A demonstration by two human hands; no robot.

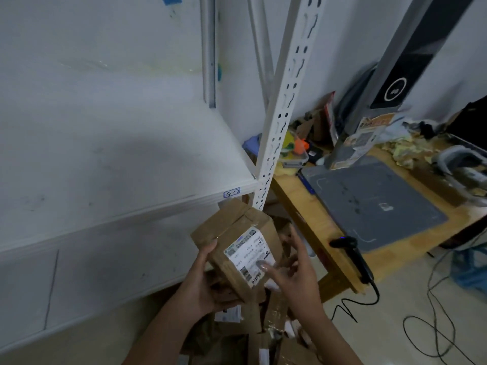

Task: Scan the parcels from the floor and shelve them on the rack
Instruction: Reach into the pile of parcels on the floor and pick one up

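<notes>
Head view: The parcel (234,233), a brown box, is held in the air just below the front edge of the rack (105,159) shelf, beside the upright post (286,101). Its white label (249,255) faces up.

The left hand (208,281) grips the parcel's lower left corner, fingers curled under it and thumb on the side face. The right hand (299,271) is spread, fingers straight, with one fingertip on the label.

More parcels (253,335) lie on the floor below. The scanner (354,256) hangs at the edge of the table (313,227), near the grey mat (369,204).
</notes>
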